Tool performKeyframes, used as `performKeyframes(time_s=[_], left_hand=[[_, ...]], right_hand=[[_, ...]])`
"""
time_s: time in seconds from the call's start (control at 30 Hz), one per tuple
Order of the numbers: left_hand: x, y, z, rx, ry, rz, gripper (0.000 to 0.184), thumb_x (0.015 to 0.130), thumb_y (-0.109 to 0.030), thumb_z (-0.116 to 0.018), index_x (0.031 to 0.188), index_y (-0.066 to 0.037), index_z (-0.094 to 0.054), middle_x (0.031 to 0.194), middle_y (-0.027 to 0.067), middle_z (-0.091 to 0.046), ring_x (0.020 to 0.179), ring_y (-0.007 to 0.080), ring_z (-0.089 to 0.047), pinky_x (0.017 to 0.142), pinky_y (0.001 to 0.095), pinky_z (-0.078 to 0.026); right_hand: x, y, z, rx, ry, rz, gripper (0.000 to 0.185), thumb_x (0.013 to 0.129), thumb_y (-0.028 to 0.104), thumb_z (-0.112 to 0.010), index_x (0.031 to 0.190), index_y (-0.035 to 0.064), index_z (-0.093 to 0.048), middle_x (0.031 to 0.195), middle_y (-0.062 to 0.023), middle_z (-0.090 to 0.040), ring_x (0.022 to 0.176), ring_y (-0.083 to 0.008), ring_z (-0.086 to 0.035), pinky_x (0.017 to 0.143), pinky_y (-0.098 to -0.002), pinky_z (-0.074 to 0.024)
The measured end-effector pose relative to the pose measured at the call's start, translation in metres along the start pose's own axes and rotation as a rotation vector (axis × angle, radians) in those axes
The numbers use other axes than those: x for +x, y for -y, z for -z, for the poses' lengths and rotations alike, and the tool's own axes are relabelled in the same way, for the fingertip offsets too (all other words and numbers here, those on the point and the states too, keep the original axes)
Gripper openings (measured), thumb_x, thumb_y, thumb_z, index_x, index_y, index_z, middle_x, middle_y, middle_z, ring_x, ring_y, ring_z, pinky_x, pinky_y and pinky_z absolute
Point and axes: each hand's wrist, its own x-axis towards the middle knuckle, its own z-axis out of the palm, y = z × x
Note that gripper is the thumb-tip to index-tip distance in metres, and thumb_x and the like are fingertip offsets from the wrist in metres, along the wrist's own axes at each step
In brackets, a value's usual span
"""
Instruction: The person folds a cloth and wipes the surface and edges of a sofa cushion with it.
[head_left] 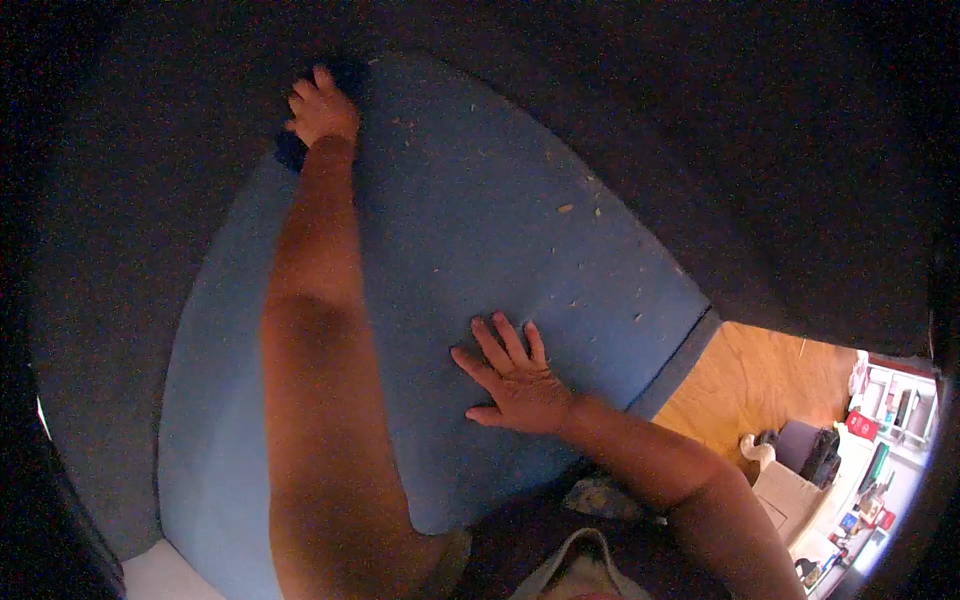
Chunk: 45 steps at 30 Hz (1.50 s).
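Observation:
My left hand (325,108) reaches far out over a blue cushioned seat (470,220), to its upper left edge. It presses on a dark blue cloth (291,150), which shows on both sides of the fingers. My right hand (520,388) lies flat on the seat nearer to me, palm down with fingers spread, and holds nothing. Small pale crumbs (566,209) are scattered over the seat, mostly beyond and to the right of my right hand.
Dark grey upholstery (720,150) rises around the far side and left of the seat. Beyond the seat's right corner lie a wooden floor (765,385), a cardboard box (787,497), a dark bag (822,458) and white shelves (915,400) with several small items.

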Motion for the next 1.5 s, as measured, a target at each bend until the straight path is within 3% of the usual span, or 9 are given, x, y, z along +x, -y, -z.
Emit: performKeyframes(time_s=[0.33,0.43,0.5,0.73,1.03,1.23,1.3,1.4,1.5], left_hand=[[0.034,-0.002,0.026,-0.731,0.48,-0.311,0.044,0.082,-0.014,-0.055,0.125,-0.018,-0.054,0.126,0.0141,-0.055,0.116,0.0317,-0.052,0.094,0.0428,-0.044],[0.047,0.002,0.019,-0.656,0.173,-0.383,0.052,0.077,-0.014,-0.06,0.128,-0.021,-0.052,0.125,0.0155,-0.056,0.114,0.0326,-0.053,0.095,0.0415,-0.044],[0.041,0.012,0.043,-0.501,0.15,0.055,0.053,0.082,-0.014,-0.057,0.133,-0.025,-0.046,0.137,0.0147,-0.045,0.122,0.0343,-0.046,0.097,0.0485,-0.041],[0.009,-0.034,-0.005,0.093,-0.048,-0.044,0.044,0.094,-0.018,-0.04,0.137,-0.024,-0.038,0.147,0.0143,-0.023,0.129,0.0389,-0.032,0.09,0.0648,-0.037],[0.075,-0.067,-0.011,-0.29,0.629,0.181,0.037,0.091,-0.027,-0.049,0.123,-0.01,-0.055,0.128,0.0167,-0.053,0.12,0.036,-0.049,0.096,0.0519,-0.041],[0.006,-0.087,0.021,-0.391,0.37,-0.423,0.035,0.083,-0.02,-0.059,0.116,-0.011,-0.061,0.122,0.0138,-0.058,0.119,0.0291,-0.052,0.099,0.0414,-0.042],[-0.018,-0.085,0.031,-0.561,0.654,-0.794,0.041,0.08,-0.015,-0.058,0.121,-0.013,-0.059,0.125,0.0129,-0.057,0.118,0.0281,-0.052,0.1,0.0366,-0.041],[-0.051,-0.077,0.116,-0.707,0.868,-0.704,0.042,0.077,-0.013,-0.058,0.119,-0.007,-0.058,0.128,0.0156,-0.054,0.115,0.0332,-0.052,0.1,0.0385,-0.041],[0.002,-0.025,0.019,-0.37,0.394,-0.508,0.046,0.08,-0.017,-0.054,0.126,-0.013,-0.054,0.124,0.0172,-0.056,0.117,0.0318,-0.051,0.1,0.037,-0.041]], right_hand=[[0.003,0.007,0.009,-0.035,-0.012,-0.01,0.079,0.077,0.051,-0.064,0.142,0.0182,-0.032,0.152,-0.0181,-0.01,0.139,-0.0419,-0.006,0.104,-0.0666,-0.0113],[0.003,0.004,0.009,-0.001,0.009,-0.019,0.079,0.077,0.051,-0.064,0.142,0.0179,-0.032,0.151,-0.0183,-0.01,0.139,-0.0422,-0.006,0.104,-0.0668,-0.0124],[0.002,0.005,0.007,0.007,0.029,-0.017,0.079,0.077,0.05,-0.064,0.142,0.0178,-0.032,0.151,-0.0184,-0.01,0.139,-0.0423,-0.007,0.104,-0.067,-0.0132],[0.008,0.006,0.012,0.014,-0.041,0.007,0.08,0.076,0.049,-0.065,0.142,0.0176,-0.031,0.151,-0.0189,-0.013,0.138,-0.0423,-0.01,0.103,-0.0668,-0.0165],[0.01,0.01,0.012,0.012,-0.069,-0.005,0.08,0.075,0.049,-0.066,0.141,0.018,-0.032,0.15,-0.0188,-0.014,0.138,-0.042,-0.011,0.104,-0.0659,-0.0148],[0.004,0.007,0.001,-0.032,-0.094,0.003,0.081,0.075,0.049,-0.066,0.142,0.018,-0.032,0.15,-0.0189,-0.016,0.138,-0.0419,-0.01,0.104,-0.0655,-0.0139],[0.003,0.006,-0.001,-0.048,-0.117,0.002,0.082,0.075,0.049,-0.066,0.142,0.0184,-0.031,0.15,-0.0188,-0.016,0.138,-0.042,-0.01,0.105,-0.0654,-0.0134],[-0.005,-0.003,-0.007,0.01,-0.087,0.006,0.082,0.074,0.049,-0.067,0.141,0.0174,-0.033,0.151,-0.0187,-0.016,0.138,-0.0414,-0.013,0.106,-0.0638,-0.013],[-0.006,-0.005,-0.012,0.031,-0.062,0.019,0.08,0.077,0.049,-0.064,0.142,0.0178,-0.03,0.151,-0.0191,-0.015,0.139,-0.0424,-0.008,0.105,-0.065,-0.0106]])
